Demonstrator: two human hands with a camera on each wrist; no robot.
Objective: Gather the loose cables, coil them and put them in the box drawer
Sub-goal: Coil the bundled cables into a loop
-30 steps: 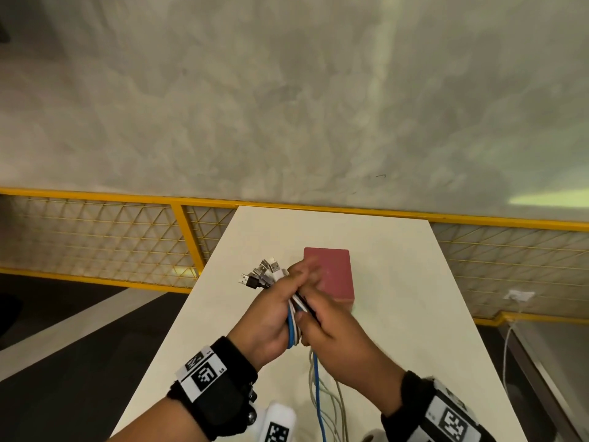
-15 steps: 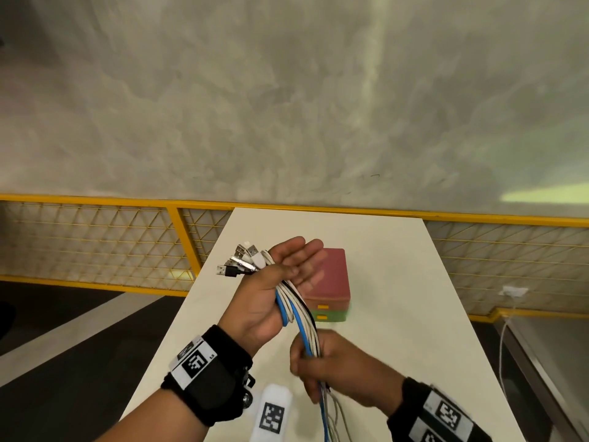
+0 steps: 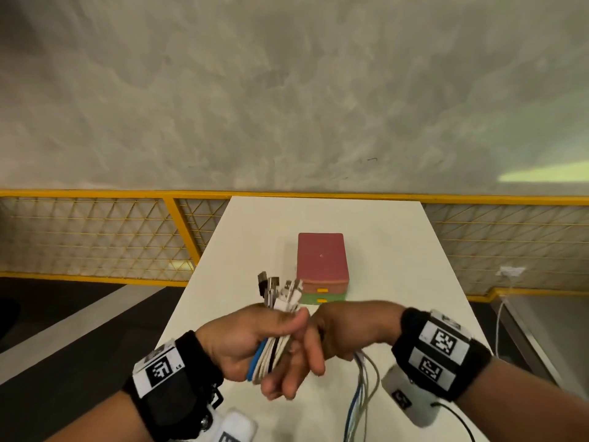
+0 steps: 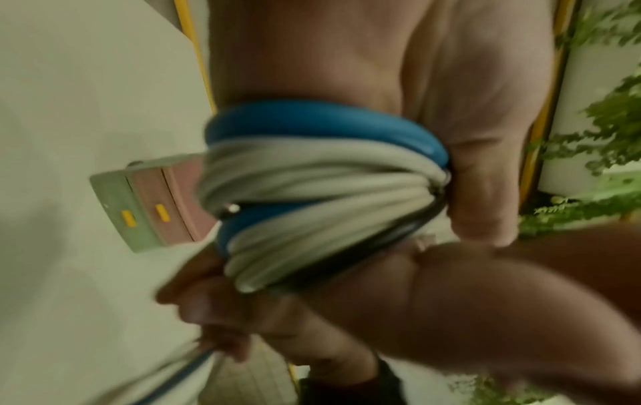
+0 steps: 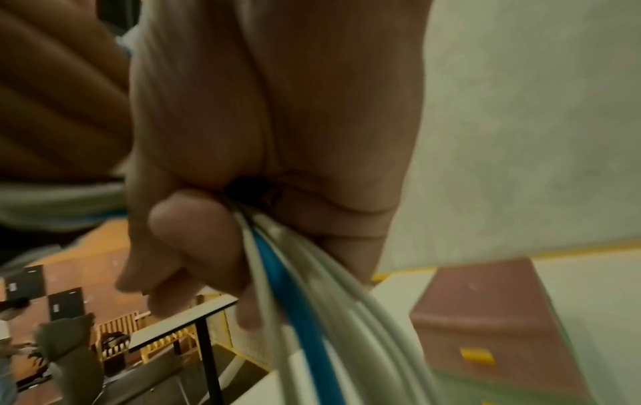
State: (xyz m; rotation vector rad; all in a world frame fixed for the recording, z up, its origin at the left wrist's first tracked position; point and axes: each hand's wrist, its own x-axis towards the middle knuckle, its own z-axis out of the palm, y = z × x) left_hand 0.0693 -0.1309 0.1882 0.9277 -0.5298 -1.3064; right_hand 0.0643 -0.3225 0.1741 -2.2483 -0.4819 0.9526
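head view downward, wrists close-up — shared cables (image 3: 271,352)

No readable text; wrist markers (image 3: 162,370) only patterned.

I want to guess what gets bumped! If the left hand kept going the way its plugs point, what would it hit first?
Probably the box. The left hand holds the cables with plugs aimed just left of it, so it might slip past; depth is unclear.
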